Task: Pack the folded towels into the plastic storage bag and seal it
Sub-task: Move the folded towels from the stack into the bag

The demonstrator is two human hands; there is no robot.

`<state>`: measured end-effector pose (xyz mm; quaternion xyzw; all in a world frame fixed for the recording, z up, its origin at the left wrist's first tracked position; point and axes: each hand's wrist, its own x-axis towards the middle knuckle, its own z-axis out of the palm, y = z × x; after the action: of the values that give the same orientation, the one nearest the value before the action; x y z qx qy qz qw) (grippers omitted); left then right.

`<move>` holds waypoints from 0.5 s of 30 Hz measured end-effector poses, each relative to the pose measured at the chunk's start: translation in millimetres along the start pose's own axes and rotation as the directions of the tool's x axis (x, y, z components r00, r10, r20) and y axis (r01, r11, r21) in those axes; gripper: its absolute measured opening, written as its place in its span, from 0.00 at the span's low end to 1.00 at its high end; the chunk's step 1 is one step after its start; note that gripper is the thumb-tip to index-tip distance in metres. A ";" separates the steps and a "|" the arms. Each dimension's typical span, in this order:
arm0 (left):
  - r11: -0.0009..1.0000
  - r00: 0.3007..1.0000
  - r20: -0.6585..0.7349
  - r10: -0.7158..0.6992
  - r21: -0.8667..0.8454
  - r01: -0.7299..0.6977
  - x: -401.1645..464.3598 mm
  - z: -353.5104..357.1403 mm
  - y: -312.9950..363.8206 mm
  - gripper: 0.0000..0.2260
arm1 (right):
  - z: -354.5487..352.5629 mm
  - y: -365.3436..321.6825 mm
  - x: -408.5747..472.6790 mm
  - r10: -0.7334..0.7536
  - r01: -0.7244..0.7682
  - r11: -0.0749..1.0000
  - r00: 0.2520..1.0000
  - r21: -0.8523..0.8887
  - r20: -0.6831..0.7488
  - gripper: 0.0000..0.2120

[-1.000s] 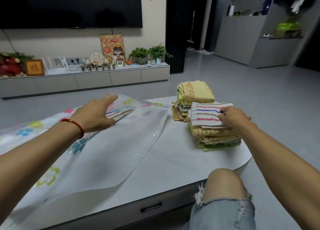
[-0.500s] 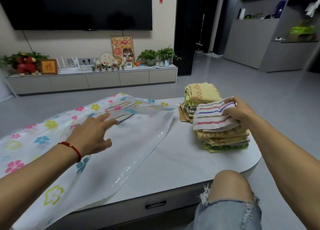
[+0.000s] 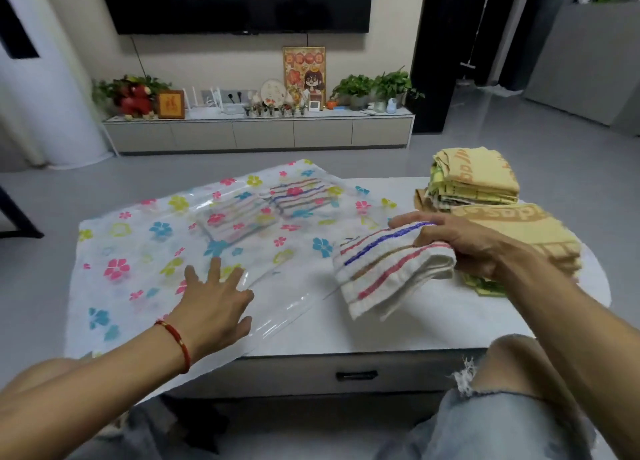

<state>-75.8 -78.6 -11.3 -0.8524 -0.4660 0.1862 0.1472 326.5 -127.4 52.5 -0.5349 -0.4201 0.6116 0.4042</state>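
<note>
Denim, frayed at the knee, covers my right leg (image 3: 498, 421) nearest the camera, in front of the white table (image 3: 415, 324) with its single drawer handle (image 3: 356, 375). My left hand (image 3: 213, 307), one red cord bracelet (image 3: 176, 342) on the wrist, is spread flat with fingers fanned on the near clear edge of the plastic storage bag (image 3: 138, 251), which lies across the left part of the table, printed with coloured flowers. My right hand (image 3: 464, 241) grips one folded striped towel (image 3: 388, 272) between thumb and fingers, holding it just right of the bag's edge. Two more striped towels (image 3: 266, 206) show through the plastic, side by side inside the bag. Farther right stand two stacks of folded yellow towels (image 3: 485, 182), one nearer under my wrist, one behind it. Beyond the table runs a low cabinet (image 3: 259, 134) beneath a dark television (image 3: 242, 2).
</note>
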 end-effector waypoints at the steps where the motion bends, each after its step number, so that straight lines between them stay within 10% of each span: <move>1: 1.000 1.000 0.000 0.001 0.010 -0.001 -3.0 0.9 -4.2 0.24 | 12.3 6.0 6.7 0.002 -0.001 1.000 1.000 -0.013 0.031 0.18; 15: 0.942 1.000 -0.024 -0.006 -0.335 -0.002 -19.5 -24.0 -84.9 0.58 | 125.3 45.3 72.4 -0.120 0.066 0.952 0.979 0.299 0.167 0.21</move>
<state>-137.3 -52.6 49.5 -0.8668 -0.4898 0.0938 0.0060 192.6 -83.8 -3.8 -0.3903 -0.3852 0.6938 0.4668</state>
